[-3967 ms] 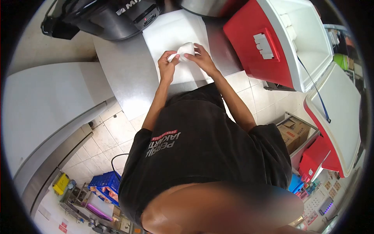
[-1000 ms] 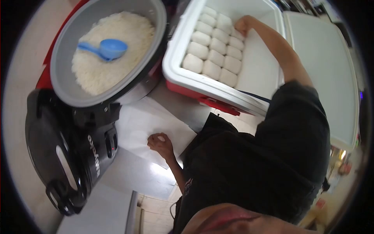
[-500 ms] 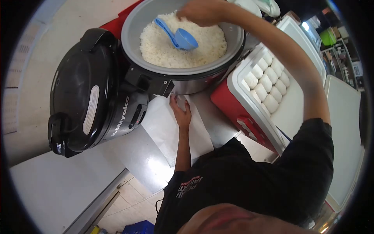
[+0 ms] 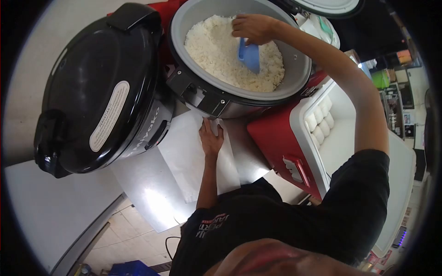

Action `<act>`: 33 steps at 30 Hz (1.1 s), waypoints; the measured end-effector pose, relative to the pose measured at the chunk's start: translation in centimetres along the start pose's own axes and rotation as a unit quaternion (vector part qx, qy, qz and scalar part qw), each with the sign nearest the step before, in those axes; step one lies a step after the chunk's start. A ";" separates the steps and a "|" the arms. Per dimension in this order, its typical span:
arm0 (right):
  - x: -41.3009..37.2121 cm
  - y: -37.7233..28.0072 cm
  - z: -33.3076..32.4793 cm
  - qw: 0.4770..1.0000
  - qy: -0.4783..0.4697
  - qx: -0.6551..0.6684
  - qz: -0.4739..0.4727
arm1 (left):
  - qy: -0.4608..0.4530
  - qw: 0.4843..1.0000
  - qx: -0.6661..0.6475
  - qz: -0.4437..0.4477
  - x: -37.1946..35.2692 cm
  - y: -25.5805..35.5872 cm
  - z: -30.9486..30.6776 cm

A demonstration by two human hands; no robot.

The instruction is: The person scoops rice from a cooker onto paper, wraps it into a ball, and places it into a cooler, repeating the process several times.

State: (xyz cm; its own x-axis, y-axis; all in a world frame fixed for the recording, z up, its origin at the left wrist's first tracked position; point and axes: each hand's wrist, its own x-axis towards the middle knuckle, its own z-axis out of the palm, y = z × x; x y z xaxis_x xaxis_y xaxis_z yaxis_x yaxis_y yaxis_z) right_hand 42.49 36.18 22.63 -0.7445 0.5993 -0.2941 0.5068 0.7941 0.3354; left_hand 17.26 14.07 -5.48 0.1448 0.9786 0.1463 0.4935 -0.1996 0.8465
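Observation:
My right hand (image 4: 252, 29) is closed round the handle of a blue scoop (image 4: 250, 59). The scoop's bowl is tilted against the white rice (image 4: 216, 55) in the large open cooker (image 4: 294, 80). Below the cooker, my left hand (image 4: 212, 138) lies with its fingers apart on the upper part of a white paper sheet (image 4: 184, 147), near the cooker's black front bracket. The paper rests on a metal table (image 4: 147, 193).
A closed black Miyako cooker (image 4: 92, 92) stands on the left. On the right is an open red cool box (image 4: 276, 142) with several white wrapped packs (image 4: 320, 122) inside. A blue crate (image 4: 133, 269) sits on the tiled floor.
My right hand has come down onto the scoop and taken its handle; the scoop has turned more upright. My left hand remains on the paper. The camera view has shifted.

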 end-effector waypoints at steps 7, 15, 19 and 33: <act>-5.0 0.8 -1.8 0.936 -0.134 0.118 0.303 | 0.005 1.000 -0.001 -0.012 0.3 0.8 -0.5; -3.9 2.4 3.7 0.934 -0.001 0.059 0.352 | 0.012 1.000 -0.004 0.009 0.1 0.1 -0.3; -0.5 0.2 0.6 0.898 -0.001 0.061 0.437 | 0.052 0.997 0.013 0.050 0.2 -0.4 0.0; 1.3 -11.7 -1.3 0.893 0.053 0.378 0.237 | 0.006 1.000 -0.008 0.008 0.4 0.1 -0.3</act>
State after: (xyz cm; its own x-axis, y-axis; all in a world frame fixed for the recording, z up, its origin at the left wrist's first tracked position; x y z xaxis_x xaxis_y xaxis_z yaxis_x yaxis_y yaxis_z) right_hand 35.04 27.60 19.48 -0.3854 0.9050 -0.1801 0.8947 0.3187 -0.3129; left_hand 17.15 14.50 -5.21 0.1417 0.9760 0.1654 0.4778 -0.2137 0.8521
